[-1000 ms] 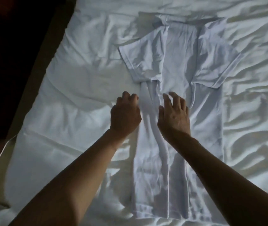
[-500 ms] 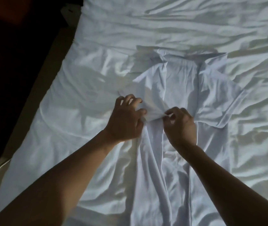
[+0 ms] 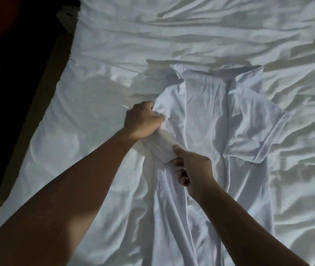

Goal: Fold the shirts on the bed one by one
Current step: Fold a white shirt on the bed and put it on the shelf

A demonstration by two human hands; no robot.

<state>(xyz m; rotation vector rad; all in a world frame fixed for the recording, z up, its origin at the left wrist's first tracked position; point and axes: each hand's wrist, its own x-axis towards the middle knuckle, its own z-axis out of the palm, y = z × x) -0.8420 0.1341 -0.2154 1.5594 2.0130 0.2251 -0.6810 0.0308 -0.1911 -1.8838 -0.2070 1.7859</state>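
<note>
Clutching one white shirt [image 3: 206, 116] on one bed [image 3: 95, 93]: left hand [image 3: 143, 121] bunching, right hand [image 3: 195, 167] pinching.

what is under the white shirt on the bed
The rumpled white bedsheet shows around the shirt, so the shirt seems to lie straight on it. Anything else beneath is covered by the cloth.

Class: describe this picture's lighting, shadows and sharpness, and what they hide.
Head view: dim raking light throws wrinkle shadows across the crumpled white bed sheet; head view: the white short-sleeved shirt barely separates from it; head view: the left hand and right hand gripping the shirt look dark, slightly soft; head view: beyond the bed's left edge, near black.
</note>
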